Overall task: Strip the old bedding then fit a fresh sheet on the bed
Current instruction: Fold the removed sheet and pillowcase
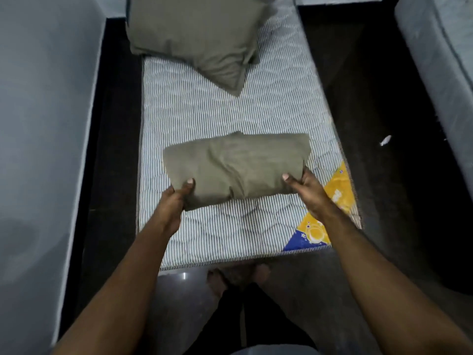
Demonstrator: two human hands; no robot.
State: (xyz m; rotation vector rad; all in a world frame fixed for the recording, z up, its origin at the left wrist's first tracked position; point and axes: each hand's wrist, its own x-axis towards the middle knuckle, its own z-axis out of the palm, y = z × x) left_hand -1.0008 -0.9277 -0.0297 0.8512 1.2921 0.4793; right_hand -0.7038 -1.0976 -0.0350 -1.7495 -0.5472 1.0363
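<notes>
holding a folded olive sheet [235, 167] over the bare striped mattress [217, 116], we are gripping its near corners, left hand [176, 198] and right hand [305, 190] each pinching it, thumbs on top. an olive pillow [197, 37] is lying at the bed's far end.

A bare striped mattress [204, 119] lies on a dark floor [378, 124]. An olive pillow [197, 39] lies at its far end, and a yellow and blue label [320, 226] marks its near right corner
</notes>
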